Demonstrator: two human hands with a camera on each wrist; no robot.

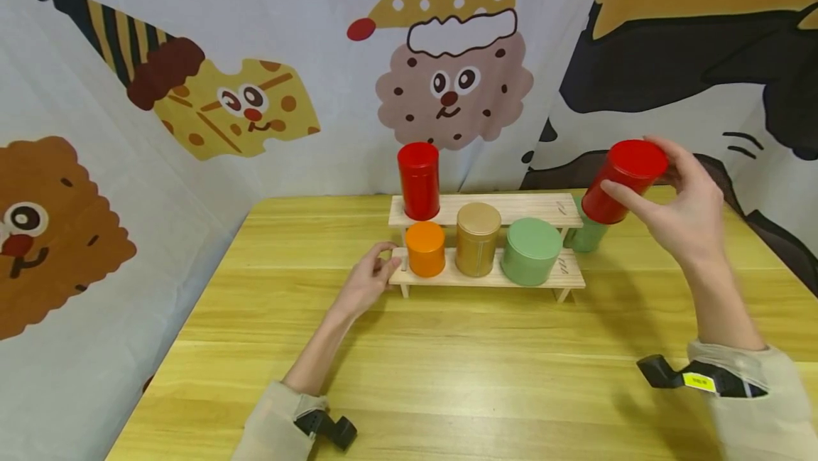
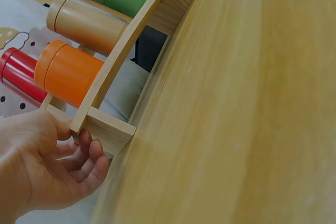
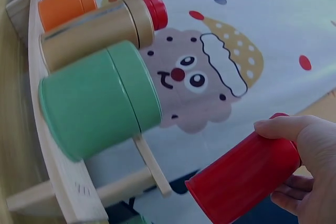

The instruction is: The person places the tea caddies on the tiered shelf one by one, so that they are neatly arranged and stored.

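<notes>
My right hand (image 1: 689, 209) grips a red canister (image 1: 618, 184) near its lidded end, tilted in the air beyond the right end of a two-step wooden rack (image 1: 479, 278). At the rack's left end, my left hand (image 1: 366, 278) pinches the corner of the lower step between thumb and fingers, as the left wrist view shows up close. On that lower step stand an orange canister (image 1: 425, 251), a gold canister (image 1: 476, 242) and a wide green canister (image 1: 532, 253). Another red canister (image 1: 419, 182) is upright at the left of the upper step.
A second green canister (image 1: 586, 234) stands on the table behind the rack's right end, partly hidden by the held red one. The wooden table (image 1: 447, 376) stretches toward me in front of the rack. A white cartoon-printed cloth (image 1: 345, 77) hangs right behind the table.
</notes>
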